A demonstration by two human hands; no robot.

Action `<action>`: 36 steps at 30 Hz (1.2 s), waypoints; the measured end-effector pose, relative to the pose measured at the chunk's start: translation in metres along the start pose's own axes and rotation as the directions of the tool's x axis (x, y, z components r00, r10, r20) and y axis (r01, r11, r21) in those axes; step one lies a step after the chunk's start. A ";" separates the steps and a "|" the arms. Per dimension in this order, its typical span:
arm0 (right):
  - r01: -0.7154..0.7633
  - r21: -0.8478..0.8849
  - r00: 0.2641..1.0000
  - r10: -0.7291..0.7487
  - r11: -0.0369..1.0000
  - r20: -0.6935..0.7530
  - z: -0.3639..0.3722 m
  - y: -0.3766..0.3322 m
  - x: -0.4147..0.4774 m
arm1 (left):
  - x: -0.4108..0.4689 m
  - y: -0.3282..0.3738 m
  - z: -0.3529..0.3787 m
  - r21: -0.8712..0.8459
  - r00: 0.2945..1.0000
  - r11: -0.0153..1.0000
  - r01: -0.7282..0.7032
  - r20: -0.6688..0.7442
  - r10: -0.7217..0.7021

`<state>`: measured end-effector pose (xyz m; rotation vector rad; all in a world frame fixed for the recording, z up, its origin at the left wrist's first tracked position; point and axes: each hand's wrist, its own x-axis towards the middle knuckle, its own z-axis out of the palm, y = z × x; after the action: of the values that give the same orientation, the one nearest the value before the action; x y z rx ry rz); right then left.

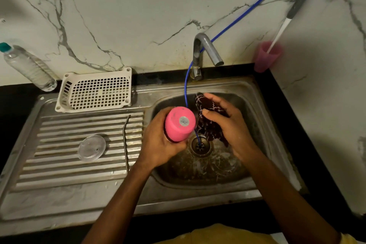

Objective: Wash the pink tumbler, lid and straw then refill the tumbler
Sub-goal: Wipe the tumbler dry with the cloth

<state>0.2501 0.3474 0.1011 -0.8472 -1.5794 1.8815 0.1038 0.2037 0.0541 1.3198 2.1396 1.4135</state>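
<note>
Now the left hand (pixel 158 143) grips the pink tumbler (pixel 178 126) bottom-up, and the right hand (pixel 232 128) holds a dark cloth (pixel 208 125) to scrub it.

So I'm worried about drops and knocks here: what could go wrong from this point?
1. The left hand alone grips the pink tumbler, base up over the sink basin; if slick, it could slip and bang down.
2. The blue hose hangs right beside the tumbler into the drain; the scrubber in the right hand might snag it.
3. The metal straw lies on the drainboard near the left forearm and could get knocked off.
</note>
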 end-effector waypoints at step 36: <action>0.696 -0.692 0.669 -0.525 0.192 0.526 0.002 -0.040 -0.021 | 0.009 0.034 -0.002 0.142 0.997 0.987 -0.081 0.018 0.079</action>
<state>0.2622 0.3373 0.1429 -0.2178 -2.5319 0.4437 0.1163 0.2139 0.0860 1.4770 2.2397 1.2983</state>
